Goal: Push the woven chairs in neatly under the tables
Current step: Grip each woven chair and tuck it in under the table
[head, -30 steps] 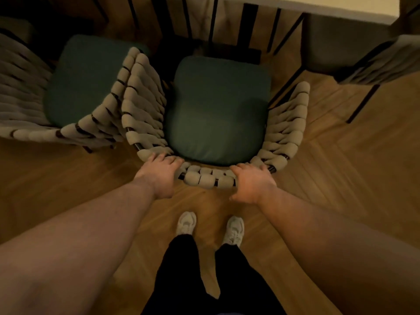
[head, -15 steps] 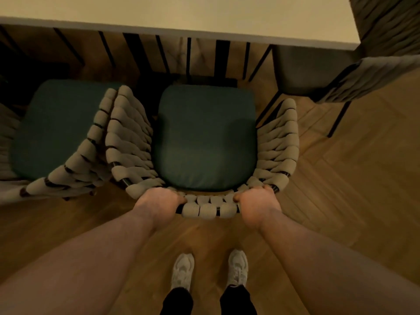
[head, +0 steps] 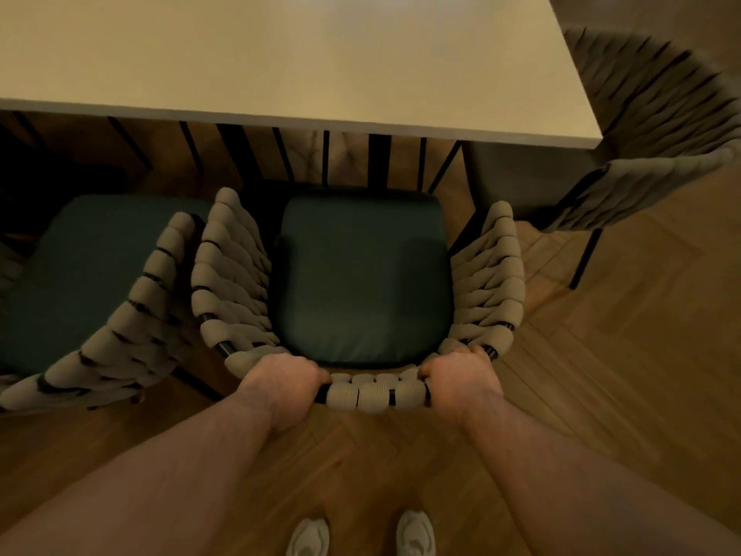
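A woven chair (head: pixel 377 395) with a dark green cushion stands in front of me, its seat facing the pale table (head: pixel 280 54). My left hand (head: pixel 282 385) grips the top of its backrest on the left. My right hand (head: pixel 457 379) grips the same rail on the right. The front edge of the cushion lies just short of the table's near edge. The chair's legs are hidden under the seat.
A second woven chair (head: pixel 120 339) with a green cushion stands close on the left, its arm almost against mine. A third woven chair (head: pixel 661 154) stands at the table's right end. Black table legs (head: pixel 377 162) show under the top. The floor is wooden parquet.
My fingers went from resting on the backrest to curling round it. The chair and I moved forward toward the table, and much more of the tabletop came into view.
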A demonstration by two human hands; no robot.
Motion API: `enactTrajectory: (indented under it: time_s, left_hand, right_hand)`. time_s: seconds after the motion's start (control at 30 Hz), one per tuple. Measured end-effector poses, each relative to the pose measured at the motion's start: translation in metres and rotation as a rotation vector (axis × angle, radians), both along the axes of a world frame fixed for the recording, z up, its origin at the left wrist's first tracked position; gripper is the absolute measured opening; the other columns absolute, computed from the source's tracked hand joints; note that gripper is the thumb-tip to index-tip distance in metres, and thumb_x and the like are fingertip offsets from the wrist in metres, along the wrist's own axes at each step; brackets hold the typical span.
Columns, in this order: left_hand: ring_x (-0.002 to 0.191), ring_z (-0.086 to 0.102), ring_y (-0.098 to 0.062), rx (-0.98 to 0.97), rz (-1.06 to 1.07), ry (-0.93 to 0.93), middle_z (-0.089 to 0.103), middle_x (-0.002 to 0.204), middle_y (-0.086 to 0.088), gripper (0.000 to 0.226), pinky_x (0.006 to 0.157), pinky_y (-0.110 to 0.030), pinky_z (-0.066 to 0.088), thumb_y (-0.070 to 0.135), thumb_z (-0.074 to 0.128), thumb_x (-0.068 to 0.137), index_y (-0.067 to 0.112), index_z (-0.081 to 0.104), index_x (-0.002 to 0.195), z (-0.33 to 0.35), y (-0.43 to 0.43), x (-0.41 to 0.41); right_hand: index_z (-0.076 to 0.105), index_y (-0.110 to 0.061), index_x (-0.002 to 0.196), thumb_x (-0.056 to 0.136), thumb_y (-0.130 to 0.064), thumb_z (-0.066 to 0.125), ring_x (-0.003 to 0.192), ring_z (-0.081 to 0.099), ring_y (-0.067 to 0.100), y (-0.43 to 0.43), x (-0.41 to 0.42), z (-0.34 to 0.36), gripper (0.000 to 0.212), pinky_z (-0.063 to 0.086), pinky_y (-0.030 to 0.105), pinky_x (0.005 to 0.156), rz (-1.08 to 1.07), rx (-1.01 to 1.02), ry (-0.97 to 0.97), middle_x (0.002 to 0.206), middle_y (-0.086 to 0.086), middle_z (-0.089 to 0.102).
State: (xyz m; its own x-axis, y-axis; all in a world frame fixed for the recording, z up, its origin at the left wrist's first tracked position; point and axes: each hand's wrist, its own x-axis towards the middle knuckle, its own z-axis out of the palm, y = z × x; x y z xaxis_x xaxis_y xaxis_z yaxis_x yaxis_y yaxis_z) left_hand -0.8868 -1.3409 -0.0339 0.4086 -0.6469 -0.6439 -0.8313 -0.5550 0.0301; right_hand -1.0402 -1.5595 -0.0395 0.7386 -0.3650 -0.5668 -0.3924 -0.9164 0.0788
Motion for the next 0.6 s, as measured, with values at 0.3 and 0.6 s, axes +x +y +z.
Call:
enactTrajectory:
  time_s: [0.3, 0.6]
  left_hand:
    - [0.105, 0.063, -0.013, 0.005, 0.091, -0.009, 0.064, 0.110, 0.012, 0.040, 0.098, -0.036, 0.055, 0.031, 0.059, 0.101, 0.046, 0.057, 0.137, 0.018, 0.000, 0.001]
    - [0.110, 0.061, -0.011, 0.051, 0.102, 0.000, 0.065, 0.119, 0.013, 0.040, 0.101, -0.034, 0.051, 0.033, 0.058, 0.102, 0.046, 0.057, 0.140, 0.021, 0.004, 0.007]
  right_hand:
    - [0.064, -0.041, 0.135, 0.102, -0.029, 0.066, 0.128, 0.053, 0.024, -0.003, 0.001, 0.005, 0.036, 0.034, 0.050, 0.120, 0.020, 0.035, -0.033, 0.128, -0.004, 0.065]
    - [0.068, -0.038, 0.132, 0.102, -0.031, 0.065, 0.123, 0.053, 0.023, 0.002, 0.005, 0.002, 0.031, 0.034, 0.051, 0.118, 0.033, 0.035, -0.055, 0.122, -0.003, 0.066]
